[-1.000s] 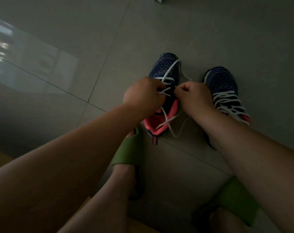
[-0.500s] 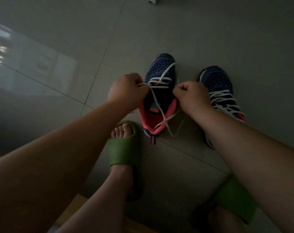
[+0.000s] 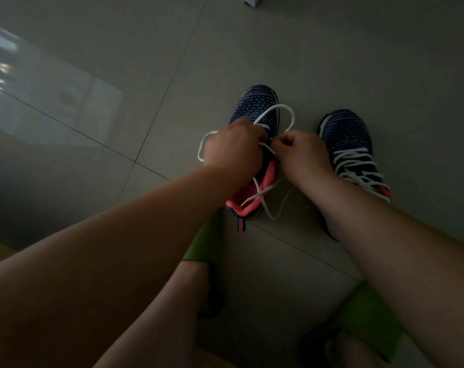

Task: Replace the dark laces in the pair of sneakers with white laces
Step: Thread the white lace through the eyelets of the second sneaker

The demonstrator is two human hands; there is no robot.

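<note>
Two navy knit sneakers with pink lining stand on the grey tiled floor. Over the left sneaker (image 3: 257, 107), my left hand (image 3: 233, 147) and my right hand (image 3: 302, 152) both pinch its white lace (image 3: 286, 112), knuckles nearly touching above the tongue. One loop of the lace arcs over the toe and another sticks out left of my left hand. Loose lace ends trail across the pink heel. The right sneaker (image 3: 347, 136) is laced in white and partly hidden by my right forearm.
My feet in green slides (image 3: 207, 240) rest on the tiles just below the sneakers, the right slide (image 3: 368, 322) at the lower right. A pale object's corner (image 3: 253, 0) shows at the top edge. Window light reflects on the floor at the left.
My left hand came back in from the left and met my right hand over the sneaker's tongue. The taut lace now forms loops over the toe and beside my left hand.
</note>
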